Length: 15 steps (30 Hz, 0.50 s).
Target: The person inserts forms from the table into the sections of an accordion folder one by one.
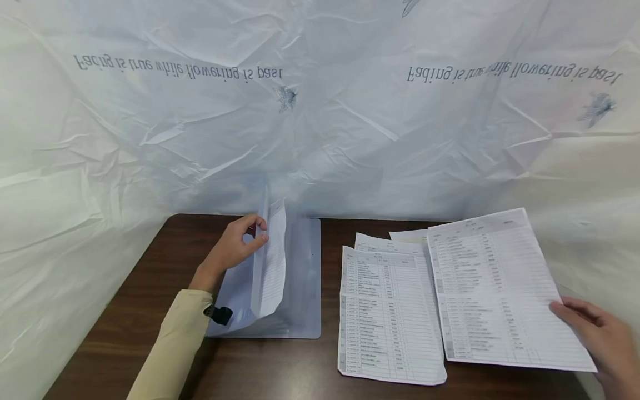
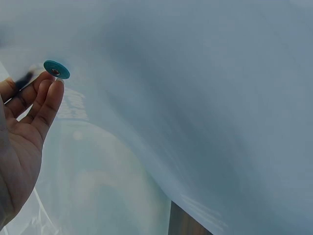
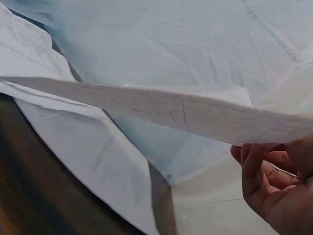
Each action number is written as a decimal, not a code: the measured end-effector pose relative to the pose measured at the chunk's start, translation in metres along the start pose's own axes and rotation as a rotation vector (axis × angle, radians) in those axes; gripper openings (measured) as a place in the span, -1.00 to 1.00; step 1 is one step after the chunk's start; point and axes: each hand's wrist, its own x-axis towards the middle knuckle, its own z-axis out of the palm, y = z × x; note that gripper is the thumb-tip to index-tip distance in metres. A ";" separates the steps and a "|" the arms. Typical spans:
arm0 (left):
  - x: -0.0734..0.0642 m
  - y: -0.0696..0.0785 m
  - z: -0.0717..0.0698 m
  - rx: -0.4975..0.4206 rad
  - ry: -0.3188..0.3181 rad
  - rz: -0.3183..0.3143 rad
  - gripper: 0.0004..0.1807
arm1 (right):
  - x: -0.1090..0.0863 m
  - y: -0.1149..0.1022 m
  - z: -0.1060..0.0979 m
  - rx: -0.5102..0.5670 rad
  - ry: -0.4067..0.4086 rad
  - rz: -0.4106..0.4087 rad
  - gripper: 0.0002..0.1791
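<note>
On the left of the table lies a translucent plastic document folder, its upper cover raised. My left hand pinches the edge of that cover. A printed sheet stands upright against the cover's inner side. In the left wrist view a round teal button sits at the fingertips of the left hand. At the right, my right hand holds a printed sheet by its lower right edge, thumb on top. The right wrist view shows this sheet edge-on, lifted off the table, with curled fingers beneath.
Several printed sheets lie overlapped on the brown table, partly under the held sheet. A white plastic sheet with printed words hangs behind the table and at both sides. A black strap device sits on the left wrist.
</note>
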 end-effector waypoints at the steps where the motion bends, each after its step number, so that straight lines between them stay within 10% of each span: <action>1: 0.000 0.000 0.000 0.001 0.001 0.001 -0.87 | 0.001 -0.002 -0.002 0.032 0.002 -0.005 -0.88; 15: 0.000 -0.001 -0.001 0.003 0.006 0.005 -0.88 | 0.002 -0.024 0.011 0.112 -0.031 0.003 -0.83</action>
